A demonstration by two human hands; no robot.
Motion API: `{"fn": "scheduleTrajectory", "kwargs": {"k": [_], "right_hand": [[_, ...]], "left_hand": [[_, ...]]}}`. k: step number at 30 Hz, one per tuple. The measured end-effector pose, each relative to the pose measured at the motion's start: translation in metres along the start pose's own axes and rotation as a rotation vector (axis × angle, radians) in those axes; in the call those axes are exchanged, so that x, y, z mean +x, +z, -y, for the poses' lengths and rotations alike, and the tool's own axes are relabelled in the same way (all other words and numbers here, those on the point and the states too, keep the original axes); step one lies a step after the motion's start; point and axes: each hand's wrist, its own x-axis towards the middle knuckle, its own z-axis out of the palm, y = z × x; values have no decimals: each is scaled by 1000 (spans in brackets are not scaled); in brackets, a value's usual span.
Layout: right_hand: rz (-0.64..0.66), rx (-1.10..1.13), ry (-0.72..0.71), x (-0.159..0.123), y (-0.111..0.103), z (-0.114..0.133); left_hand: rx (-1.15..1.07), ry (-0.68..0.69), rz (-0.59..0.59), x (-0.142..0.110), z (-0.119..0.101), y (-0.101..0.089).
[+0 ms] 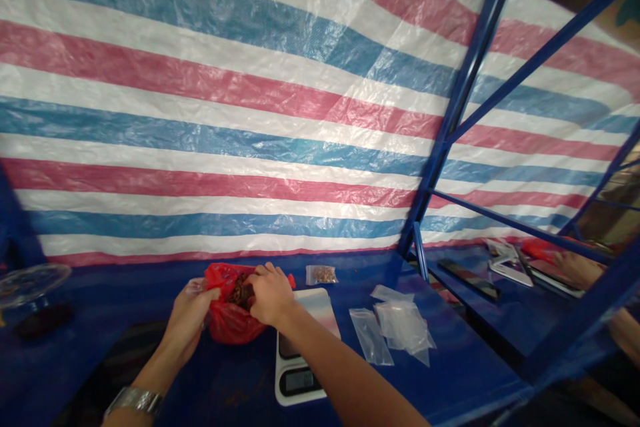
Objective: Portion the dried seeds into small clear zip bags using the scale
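Note:
A red plastic bag of dark brown bits sits on the blue table, near the front. My left hand grips the bag's left rim, fingers closed on the plastic. My right hand is curled at the bag's mouth, fingers closed on its right edge above the brown contents. A white digital scale lies just right of the bag, partly under my right forearm. A small clear packet filled with brown pieces lies behind the scale.
Several empty clear zip bags lie right of the scale. A glass dish stands at far left. A blue metal frame rises at right, with a striped tarp behind. Another person's hand works at the neighbouring table.

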Motion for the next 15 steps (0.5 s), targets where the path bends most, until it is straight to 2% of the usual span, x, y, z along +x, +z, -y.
{"fn": "scheduleTrajectory", "kwargs": {"k": [2, 5, 15], "right_hand": [[-1, 33, 28, -1, 0, 2], [12, 83, 79, 1, 0, 6], [2, 153, 152, -2, -4, 17]], "left_hand": [[7, -22, 54, 0, -1, -1], [17, -11, 65, -1, -2, -4], [-95, -42, 27, -16, -19, -2]]}}
